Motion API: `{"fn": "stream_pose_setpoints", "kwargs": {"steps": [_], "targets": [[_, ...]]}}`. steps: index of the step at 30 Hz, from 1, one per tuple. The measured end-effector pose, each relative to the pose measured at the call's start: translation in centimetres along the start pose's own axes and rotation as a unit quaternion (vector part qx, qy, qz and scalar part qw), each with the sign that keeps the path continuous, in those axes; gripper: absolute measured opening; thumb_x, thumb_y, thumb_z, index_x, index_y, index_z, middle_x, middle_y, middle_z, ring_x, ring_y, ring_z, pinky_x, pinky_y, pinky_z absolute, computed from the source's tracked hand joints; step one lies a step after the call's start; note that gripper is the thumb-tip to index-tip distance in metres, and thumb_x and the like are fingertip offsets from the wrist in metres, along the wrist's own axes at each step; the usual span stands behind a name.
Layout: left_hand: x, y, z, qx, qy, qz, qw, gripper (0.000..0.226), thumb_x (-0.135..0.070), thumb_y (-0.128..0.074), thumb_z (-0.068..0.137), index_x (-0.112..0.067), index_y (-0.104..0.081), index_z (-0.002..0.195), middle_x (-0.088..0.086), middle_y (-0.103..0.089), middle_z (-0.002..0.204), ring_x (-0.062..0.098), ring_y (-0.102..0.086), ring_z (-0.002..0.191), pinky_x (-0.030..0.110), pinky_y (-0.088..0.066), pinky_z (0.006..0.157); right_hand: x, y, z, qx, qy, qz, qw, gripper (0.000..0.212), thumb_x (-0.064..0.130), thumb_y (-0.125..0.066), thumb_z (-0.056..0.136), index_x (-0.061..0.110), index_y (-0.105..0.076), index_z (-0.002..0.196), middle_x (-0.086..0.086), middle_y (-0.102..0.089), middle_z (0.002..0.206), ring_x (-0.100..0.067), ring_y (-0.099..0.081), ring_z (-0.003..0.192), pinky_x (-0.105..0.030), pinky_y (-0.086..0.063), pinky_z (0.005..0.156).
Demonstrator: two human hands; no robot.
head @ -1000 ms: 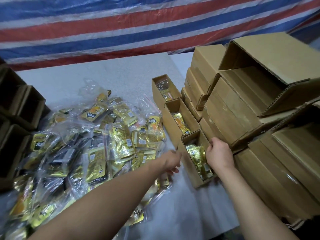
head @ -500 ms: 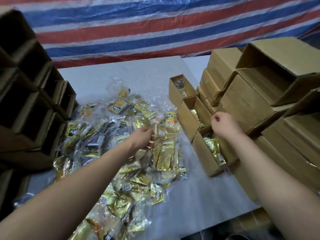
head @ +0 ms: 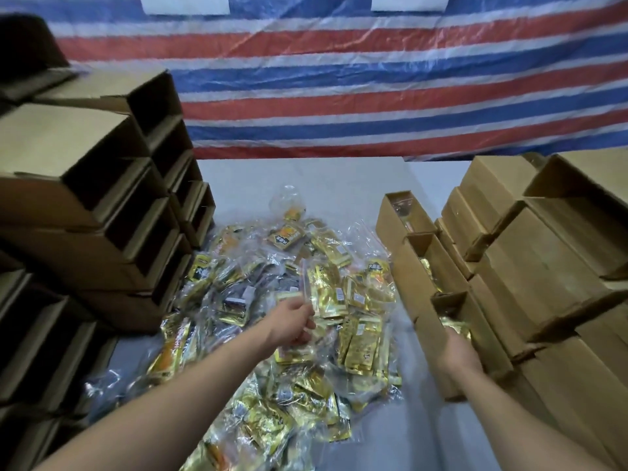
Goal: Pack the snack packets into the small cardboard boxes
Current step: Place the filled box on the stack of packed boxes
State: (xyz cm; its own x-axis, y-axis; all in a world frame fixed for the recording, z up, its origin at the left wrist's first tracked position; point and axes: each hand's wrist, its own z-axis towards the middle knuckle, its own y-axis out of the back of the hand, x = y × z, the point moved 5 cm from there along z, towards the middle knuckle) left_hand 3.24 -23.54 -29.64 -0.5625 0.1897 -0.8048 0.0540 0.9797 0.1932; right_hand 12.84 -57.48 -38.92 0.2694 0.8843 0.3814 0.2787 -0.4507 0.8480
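A loose heap of gold snack packets in clear bags (head: 306,317) covers the middle of the grey table (head: 339,185). The left hand (head: 292,322) is over the heap with its fingers pinched shut on the top edge of 1 clear bag of packets (head: 307,290), which stands up from the pile at the fingertips. The right hand (head: 457,351) rests on the near small cardboard box (head: 452,338), fingers curled over its edge; how firmly it grips I cannot tell. That box is open on top and already shows gold packets inside. 2 more open boxes (head: 421,260) run in a line beyond it toward the far side, each with something in it.

Stacks of empty cardboard boxes (head: 102,198) rise on the left, and larger cartons (head: 543,249) are stacked on the right, touching the row of small boxes. A striped tarpaulin (head: 373,96) hangs behind.

The risks look modest but real. The bags are slick and tangled, so lifting the pinched one may drag neighbours along and spill them toward the near table edge. The box opening is narrow; a bag fed in crooked could snag on the rim or push the box askew unless the right hand steadies it.
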Motion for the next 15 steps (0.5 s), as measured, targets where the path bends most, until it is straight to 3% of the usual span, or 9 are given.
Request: {"fn": "stream_pose_setpoints", "kwargs": {"steps": [4, 9, 13, 15], "targets": [[0.5, 0.2, 0.2, 0.009, 0.007, -0.015, 1.0, 0.029, -0.02, -0.039, 0.106, 0.004, -0.054, 0.116, 0.016, -0.058, 0.098, 0.023, -0.055, 0.076, 0.028, -0.047, 0.062, 1.2, 0.6, 0.5, 0.019, 0.008, 0.029, 0.999, 0.024, 0.02, -0.059, 0.096, 0.014, -0.061, 0.119, -0.018, -0.065, 0.118, -0.035, -0.06, 0.109, -0.035, -0.044, 0.091], [0.7, 0.2, 0.5, -0.001, 0.008, 0.006, 1.0, 0.024, -0.024, -0.041, 0.105, -0.007, -0.058, 0.11, 0.013, -0.063, 0.1, 0.021, -0.06, 0.077, 0.03, -0.05, 0.065, 1.8, 1.1, 1.0, 0.015, 0.04, 0.0, 0.999, 0.023, 0.006, -0.063, 0.088, 0.008, -0.064, 0.111, -0.019, -0.067, 0.111, -0.033, -0.062, 0.104, -0.029, -0.042, 0.084], [0.1, 0.7, 0.3, -0.012, -0.004, 0.009, 1.0, 0.026, -0.024, -0.04, 0.105, -0.009, -0.06, 0.109, 0.012, -0.065, 0.103, 0.02, -0.063, 0.079, 0.033, -0.053, 0.072, 2.3, 1.6, 0.6, 0.009, 0.028, -0.052, 0.998, 0.025, 0.02, -0.059, 0.095, 0.009, -0.059, 0.118, -0.017, -0.065, 0.119, -0.034, -0.06, 0.113, -0.035, -0.047, 0.093], [-0.4, 1.3, -0.1, -0.021, -0.012, 0.016, 1.0, 0.026, -0.024, -0.039, 0.105, -0.01, -0.061, 0.109, 0.01, -0.066, 0.103, 0.018, -0.063, 0.08, 0.031, -0.053, 0.073, 3.5, 2.6, 0.2, -0.021, 0.027, -0.077, 0.996, 0.023, 0.025, -0.056, 0.096, 0.008, -0.057, 0.112, -0.018, -0.067, 0.114, -0.035, -0.062, 0.108, -0.038, -0.05, 0.089]]}}
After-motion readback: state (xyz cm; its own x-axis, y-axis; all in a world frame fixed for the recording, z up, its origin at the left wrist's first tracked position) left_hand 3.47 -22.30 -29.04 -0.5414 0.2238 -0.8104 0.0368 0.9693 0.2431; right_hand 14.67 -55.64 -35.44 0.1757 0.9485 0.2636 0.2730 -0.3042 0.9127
